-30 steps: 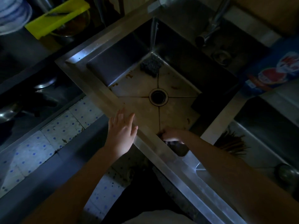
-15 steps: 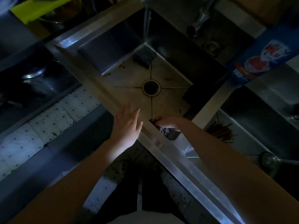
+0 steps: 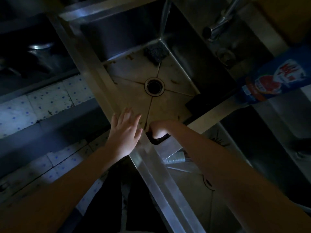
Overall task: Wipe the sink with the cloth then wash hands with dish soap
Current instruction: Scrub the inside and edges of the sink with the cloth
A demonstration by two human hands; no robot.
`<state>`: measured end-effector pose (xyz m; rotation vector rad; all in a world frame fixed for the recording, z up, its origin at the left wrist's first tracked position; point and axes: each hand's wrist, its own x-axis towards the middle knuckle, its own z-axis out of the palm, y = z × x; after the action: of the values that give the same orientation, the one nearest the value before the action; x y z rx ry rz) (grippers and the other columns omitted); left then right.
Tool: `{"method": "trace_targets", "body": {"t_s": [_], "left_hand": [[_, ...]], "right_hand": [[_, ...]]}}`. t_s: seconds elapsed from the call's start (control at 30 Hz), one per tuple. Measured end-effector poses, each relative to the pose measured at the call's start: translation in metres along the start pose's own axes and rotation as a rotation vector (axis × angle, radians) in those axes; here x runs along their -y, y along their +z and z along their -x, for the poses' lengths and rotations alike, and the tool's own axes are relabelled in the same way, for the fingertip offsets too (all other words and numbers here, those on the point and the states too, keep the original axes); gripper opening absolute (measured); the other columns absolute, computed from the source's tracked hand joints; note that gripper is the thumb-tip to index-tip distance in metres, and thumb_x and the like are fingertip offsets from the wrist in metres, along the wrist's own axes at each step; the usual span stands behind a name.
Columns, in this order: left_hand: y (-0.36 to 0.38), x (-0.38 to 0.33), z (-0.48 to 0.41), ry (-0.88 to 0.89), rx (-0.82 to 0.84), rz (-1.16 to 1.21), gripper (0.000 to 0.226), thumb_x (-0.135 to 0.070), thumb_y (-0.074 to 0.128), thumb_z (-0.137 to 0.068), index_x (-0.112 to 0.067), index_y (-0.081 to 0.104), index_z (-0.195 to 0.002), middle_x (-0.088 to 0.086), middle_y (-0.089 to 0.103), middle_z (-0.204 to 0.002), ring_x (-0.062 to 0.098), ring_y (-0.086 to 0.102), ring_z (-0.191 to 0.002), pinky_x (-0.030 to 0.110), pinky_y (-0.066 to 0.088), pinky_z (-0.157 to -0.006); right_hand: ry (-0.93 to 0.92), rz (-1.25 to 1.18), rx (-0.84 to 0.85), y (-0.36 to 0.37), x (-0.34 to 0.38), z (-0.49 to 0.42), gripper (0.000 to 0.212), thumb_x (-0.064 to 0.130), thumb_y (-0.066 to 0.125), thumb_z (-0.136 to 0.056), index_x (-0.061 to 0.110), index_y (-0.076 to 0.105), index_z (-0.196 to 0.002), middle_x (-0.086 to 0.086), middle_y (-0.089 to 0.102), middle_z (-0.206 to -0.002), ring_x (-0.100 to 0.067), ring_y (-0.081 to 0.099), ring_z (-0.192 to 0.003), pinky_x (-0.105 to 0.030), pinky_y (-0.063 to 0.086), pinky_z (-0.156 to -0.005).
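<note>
A steel sink (image 3: pixel 178 78) lies below me in dim light, with a round drain (image 3: pixel 154 86) in its floor. My right hand (image 3: pixel 159 129) is down in the near corner of the basin, fingers curled over a dark cloth (image 3: pixel 157 140) pressed against the wall. My left hand (image 3: pixel 125 132) rests flat and open on the near rim, fingers spread. A blue dish soap bottle (image 3: pixel 276 79) lies on the ledge at the right. Water runs from above (image 3: pixel 165 15) into the far corner.
A dark scouring pad (image 3: pixel 156 52) sits in the far corner of the basin, and a black sponge (image 3: pixel 195 102) leans at the right wall. The tap (image 3: pixel 218 26) juts out at top right. A second basin (image 3: pixel 210 165) with utensils lies to the right; pots (image 3: pixel 38 52) stand at left.
The view has shifted so the sink sits higher and larger. My right hand has stayed in the near corner, pushing the cloth; my left hand slid a little along the rim.
</note>
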<state>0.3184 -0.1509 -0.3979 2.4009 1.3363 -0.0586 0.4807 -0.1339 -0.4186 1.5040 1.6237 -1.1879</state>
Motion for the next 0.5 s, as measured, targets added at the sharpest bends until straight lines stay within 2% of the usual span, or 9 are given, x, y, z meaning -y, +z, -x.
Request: {"method": "trace_targets", "body": {"t_s": [0.1, 0.17, 0.2, 0.23, 0.27, 0.3, 0.4, 0.43, 0.5], "left_hand": [[0.001, -0.004, -0.001, -0.024, -0.013, 0.006, 0.048, -0.034, 0.044, -0.095, -0.015, 0.038, -0.138, 0.015, 0.024, -0.15, 0.03, 0.016, -0.142, 0.054, 0.012, -0.113], [0.002, -0.008, -0.001, -0.032, -0.022, 0.012, 0.048, -0.035, 0.044, -0.095, -0.016, 0.037, -0.138, 0.016, 0.024, -0.15, 0.031, 0.014, -0.143, 0.054, 0.011, -0.113], [0.002, -0.01, -0.002, -0.032, -0.029, 0.012, 0.048, -0.035, 0.044, -0.094, -0.016, 0.038, -0.138, 0.017, 0.024, -0.15, 0.031, 0.014, -0.143, 0.054, 0.011, -0.113], [0.002, -0.012, -0.002, -0.032, -0.036, 0.008, 0.048, -0.035, 0.044, -0.094, -0.016, 0.038, -0.138, 0.017, 0.024, -0.149, 0.032, 0.014, -0.143, 0.054, 0.012, -0.113], [0.002, -0.013, -0.003, -0.034, -0.04, 0.005, 0.048, -0.036, 0.044, -0.094, -0.016, 0.038, -0.138, 0.017, 0.025, -0.149, 0.032, 0.015, -0.143, 0.054, 0.013, -0.113], [0.003, -0.014, -0.003, -0.037, -0.04, 0.006, 0.049, -0.037, 0.043, -0.094, -0.016, 0.037, -0.138, 0.017, 0.025, -0.149, 0.032, 0.016, -0.142, 0.054, 0.013, -0.113], [0.006, -0.018, -0.002, -0.034, -0.027, -0.005, 0.05, -0.038, 0.042, -0.093, -0.017, 0.037, -0.138, 0.017, 0.027, -0.148, 0.032, 0.019, -0.142, 0.053, 0.013, -0.113], [0.007, -0.02, -0.001, -0.029, -0.023, -0.014, 0.05, -0.038, 0.042, -0.093, -0.016, 0.037, -0.138, 0.017, 0.028, -0.148, 0.032, 0.02, -0.142, 0.053, 0.014, -0.113], [0.009, -0.024, 0.0, -0.019, -0.016, -0.022, 0.049, -0.038, 0.044, -0.093, -0.016, 0.039, -0.137, 0.018, 0.031, -0.147, 0.033, 0.022, -0.141, 0.054, 0.016, -0.112]], "right_hand": [[0.018, 0.106, -0.009, -0.002, -0.014, -0.003, 0.029, 0.013, 0.045, -0.094, 0.013, 0.05, -0.065, -0.003, 0.051, -0.071, -0.02, 0.049, -0.062, -0.028, 0.042, -0.057], [0.071, 0.164, 0.007, -0.008, -0.033, -0.003, 0.022, 0.022, 0.043, -0.098, 0.008, 0.059, -0.093, -0.005, 0.052, -0.091, -0.024, 0.052, -0.081, -0.032, 0.045, -0.074], [0.104, 0.184, 0.019, -0.012, -0.046, -0.003, 0.024, 0.025, 0.041, -0.1, 0.009, 0.059, -0.098, -0.004, 0.049, -0.089, -0.022, 0.05, -0.077, -0.032, 0.043, -0.074], [0.132, 0.191, 0.035, -0.018, -0.059, -0.002, 0.024, 0.027, 0.041, -0.101, 0.011, 0.056, -0.092, -0.003, 0.047, -0.083, -0.02, 0.047, -0.07, -0.032, 0.042, -0.072], [0.168, 0.183, 0.05, -0.024, -0.072, 0.001, 0.027, 0.028, 0.041, -0.101, 0.01, 0.056, -0.089, -0.003, 0.048, -0.082, -0.018, 0.046, -0.068, -0.032, 0.042, -0.07], [0.196, 0.169, 0.06, -0.03, -0.085, 0.003, 0.027, 0.029, 0.04, -0.101, 0.01, 0.058, -0.095, -0.006, 0.053, -0.091, -0.019, 0.049, -0.072, -0.033, 0.044, -0.074], [0.26, 0.126, 0.03, -0.042, -0.119, 0.017, 0.043, 0.033, 0.037, -0.102, 0.005, 0.047, -0.133, -0.014, 0.05, -0.135, -0.026, 0.054, -0.106, -0.036, 0.041, -0.094], [0.268, 0.117, 0.007, -0.045, -0.127, 0.02, 0.046, 0.035, 0.036, -0.102, 0.006, 0.045, -0.137, -0.014, 0.046, -0.14, -0.028, 0.051, -0.117, -0.036, 0.039, -0.099], [0.278, 0.08, -0.023, -0.044, -0.135, 0.021, 0.052, 0.043, 0.039, -0.1, 0.008, 0.044, -0.138, -0.014, 0.046, -0.141, -0.03, 0.048, -0.122, -0.038, 0.038, -0.104]]}}
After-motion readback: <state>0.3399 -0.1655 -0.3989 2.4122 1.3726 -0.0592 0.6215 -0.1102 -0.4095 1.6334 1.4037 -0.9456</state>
